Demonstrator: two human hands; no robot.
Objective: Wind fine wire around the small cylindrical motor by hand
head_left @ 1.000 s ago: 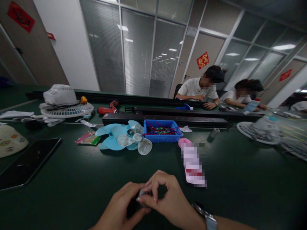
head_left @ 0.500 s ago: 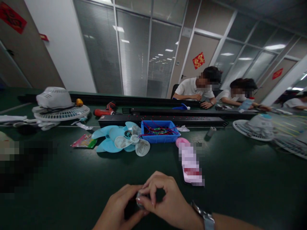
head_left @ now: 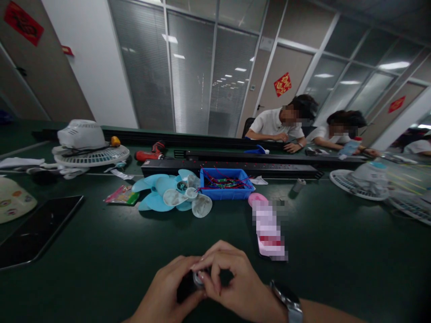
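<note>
My left hand [head_left: 168,287] is curled around a small silvery cylindrical part [head_left: 197,279] low in the middle of the view. Bent over the same part from the right, my right hand [head_left: 232,274] has its thumb and fingertips pressed at its upper end. Most of the part is hidden by the fingers. Beyond my hands lie light-blue and greyish fan blades [head_left: 156,193], next to a blue bin [head_left: 227,194] with red wires and green circuit boards. A pink-cased item [head_left: 258,199], partly blurred out, rests to the right of my hands.
A grey cylinder [head_left: 298,185] stands right of the bin. Black metal rails [head_left: 235,168] cross the table behind it, near a red power drill [head_left: 148,155]. Fan housings [head_left: 81,137] sit at both sides. A tablet [head_left: 40,229] lies left. Two people in white shirts [head_left: 269,123] sit opposite.
My view has turned slightly, so the background sits a little further right. Both hands stay together on the silvery part, and my right thumb has shifted a little, showing more of its round end.
</note>
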